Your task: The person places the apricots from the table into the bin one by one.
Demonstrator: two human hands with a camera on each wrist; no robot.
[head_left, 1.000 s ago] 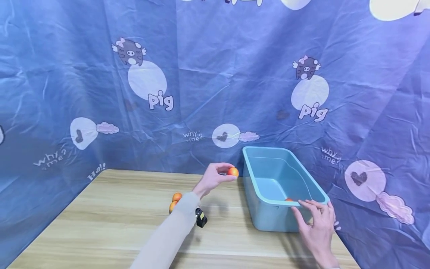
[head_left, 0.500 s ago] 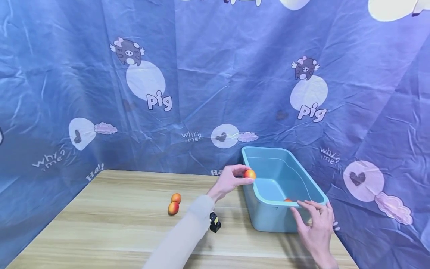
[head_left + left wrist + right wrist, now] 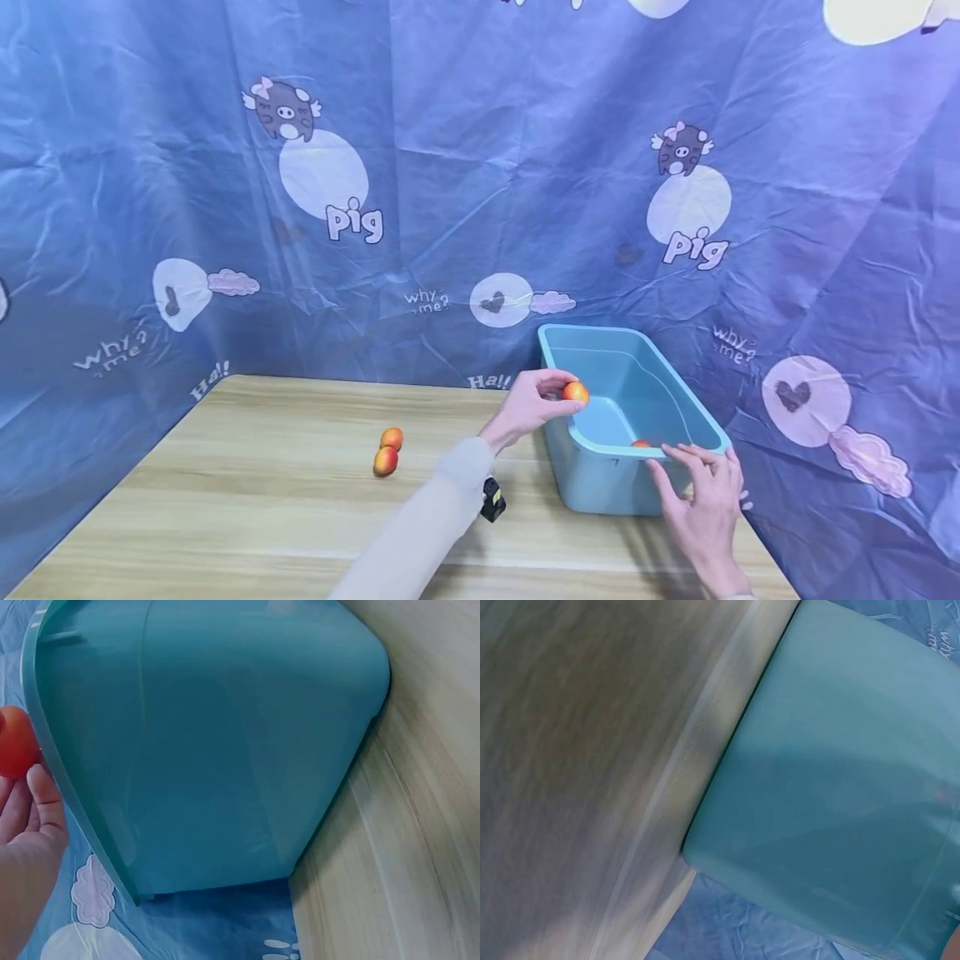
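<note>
My left hand [image 3: 528,408] pinches a small round orange-red fruit [image 3: 576,394] between thumb and fingers, at the left rim of a blue plastic bin [image 3: 600,483]. In the left wrist view the same fruit [image 3: 16,742] shows at the left edge, beside the bin's rim. My right hand [image 3: 705,508] holds the bin's near right rim, fingers over the top and thumb against the outer wall. Inside the bin, the top of another orange-red fruit [image 3: 641,444] peeks above the near rim. Two more, an orange fruit [image 3: 392,438] and a redder fruit [image 3: 386,462], lie together on the table.
The bin stands at the right side of a light wooden table [image 3: 247,500]. A blue printed cloth [image 3: 442,200] hangs behind and along the sides. A small black device [image 3: 492,500] sits at my left wrist.
My left hand has carried its fruit rightward, from left of the bin to over its left rim. The right hand keeps its place on the rim, and the table fruits stay put.
</note>
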